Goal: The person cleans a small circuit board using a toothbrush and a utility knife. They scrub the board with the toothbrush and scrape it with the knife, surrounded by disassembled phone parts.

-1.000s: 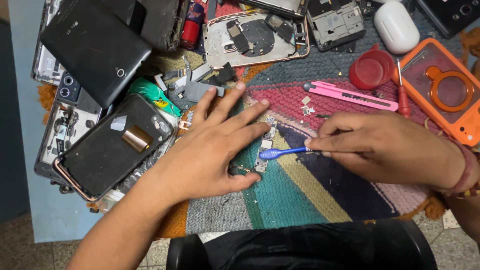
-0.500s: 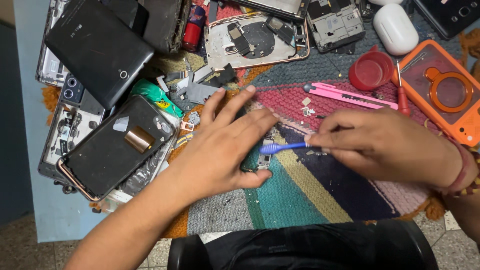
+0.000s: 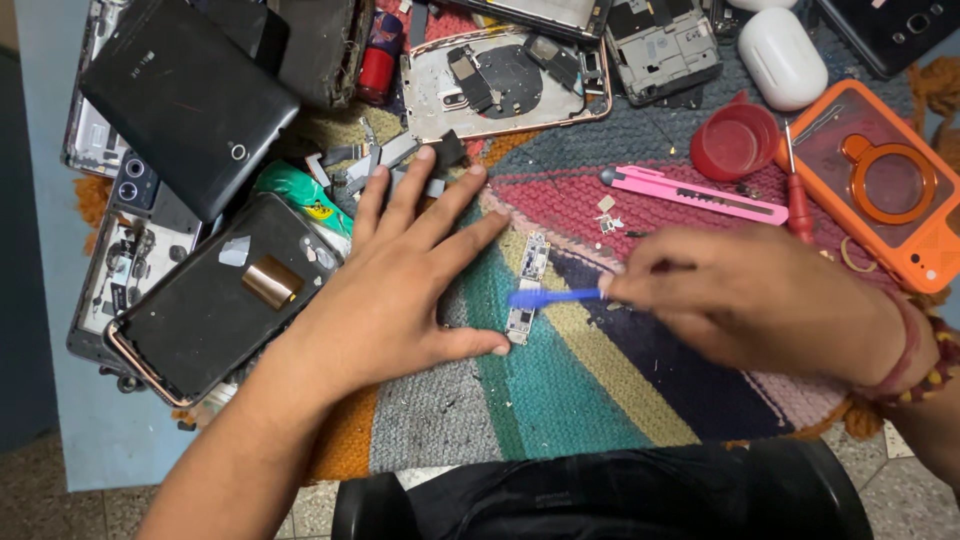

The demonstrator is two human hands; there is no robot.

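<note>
Head view, now: your left hand [image 3: 400, 290] lies flat on the woven mat [image 3: 560, 420], fingers spread wide and gripping nothing. Index fingertip and thumb tip bracket the small circuit board [image 3: 527, 288], which lies lengthwise on the teal and dark stripes near the mat's middle. Your right hand [image 3: 760, 300] has its fingers closed around the blue brush [image 3: 555, 296], whose head rests across the board's lower half. The hand is motion-blurred, so the exact pinch is hard to read.

To do this well, keep the thumb and index tight against the board's 2 ends so it cannot skate on the weave. Use short, light strokes along the board's length, and I would keep the bristles off any loose connectors. The tiny metal bits [image 3: 607, 212] near the pink utility knife [image 3: 700, 195] look easy to scatter, so brush away from them. The red cup [image 3: 735, 142] and orange phone case [image 3: 880, 180] sit well apart.

Against the head view 0.5 s ago: your left hand covered the board then, palm arched over it; now it has flattened and slid left, leaving the board exposed. The brush has dropped from above the board onto it, and your right hand has shifted slightly toward the centre.
</note>
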